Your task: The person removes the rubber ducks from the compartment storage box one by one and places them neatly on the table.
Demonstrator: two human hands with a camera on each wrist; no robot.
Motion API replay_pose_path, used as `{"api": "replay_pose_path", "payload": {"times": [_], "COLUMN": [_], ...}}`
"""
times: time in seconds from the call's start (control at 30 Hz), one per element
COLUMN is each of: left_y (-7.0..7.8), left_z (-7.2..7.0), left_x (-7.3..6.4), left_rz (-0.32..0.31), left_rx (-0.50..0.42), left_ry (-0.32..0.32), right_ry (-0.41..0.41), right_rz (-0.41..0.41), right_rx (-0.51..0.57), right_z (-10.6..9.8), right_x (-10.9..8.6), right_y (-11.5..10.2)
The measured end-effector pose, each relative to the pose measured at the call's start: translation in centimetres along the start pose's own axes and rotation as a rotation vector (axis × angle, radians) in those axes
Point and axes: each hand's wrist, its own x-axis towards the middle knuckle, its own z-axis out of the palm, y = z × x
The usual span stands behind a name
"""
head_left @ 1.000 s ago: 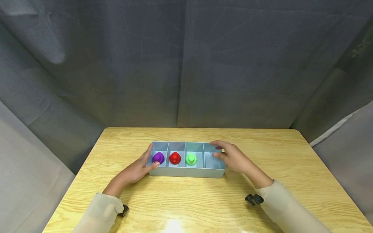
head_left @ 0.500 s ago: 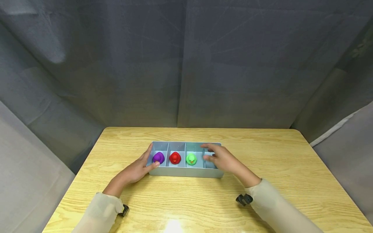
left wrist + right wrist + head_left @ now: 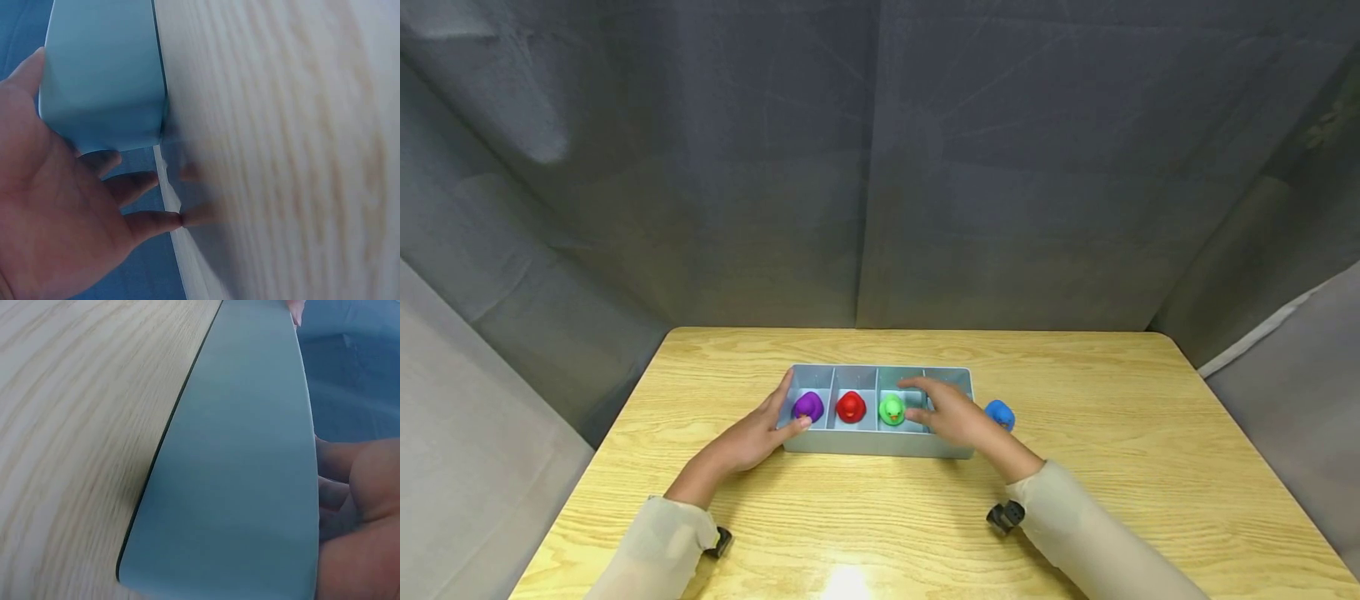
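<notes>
A long grey box (image 3: 880, 443) with several compartments lies on the table. From left to right sit a purple rubber duck (image 3: 808, 406), a red rubber duck (image 3: 851, 407) and a green rubber duck (image 3: 892, 409), each in its own compartment. My left hand (image 3: 752, 437) holds the box's left end, thumb over the front rim and fingers round the end wall. My right hand (image 3: 953, 414) reaches over the rightmost compartment, thumb and forefinger spread apart beside the green duck, nothing between them. In the right wrist view, the box wall (image 3: 231, 462) hides its fingertips.
A blue rubber duck (image 3: 1000, 413) sits on the wooden table (image 3: 1075, 392) just right of the box, partly behind my right hand. Dark cloth (image 3: 1000, 167) hangs beyond the table's far edge.
My right hand has moved left from the box's right end toward the green duck, bringing the blue duck into view behind it. My left hand and the box stay nearly still.
</notes>
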Motion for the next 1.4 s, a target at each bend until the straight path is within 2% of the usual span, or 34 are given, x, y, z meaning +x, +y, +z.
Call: {"api": "replay_pose_path", "payload": {"times": [0.2, 0.9, 1.13, 1.4], "left_y": [0.0, -0.1, -0.2, -0.4], "left_z": [0.0, 0.0, 0.0, 0.0], "left_x": [0.0, 0.0, 0.1, 0.1], "left_rz": [0.000, 0.006, 0.007, 0.012], "left_rx": [0.001, 0.000, -0.009, -0.003], "left_ry": [0.002, -0.001, -0.004, -0.003], "right_ry": [0.009, 0.021, 0.063, 0.094], "right_rz": [0.015, 0.037, 0.007, 0.059], "right_rx": [0.013, -0.067, -0.118, -0.100], "right_z": [0.7, 2.3, 2.6, 2.9], "right_x": [0.6, 1.9, 2.1, 2.0], "right_y": [0.1, 0.2, 0.4, 0.2]}}
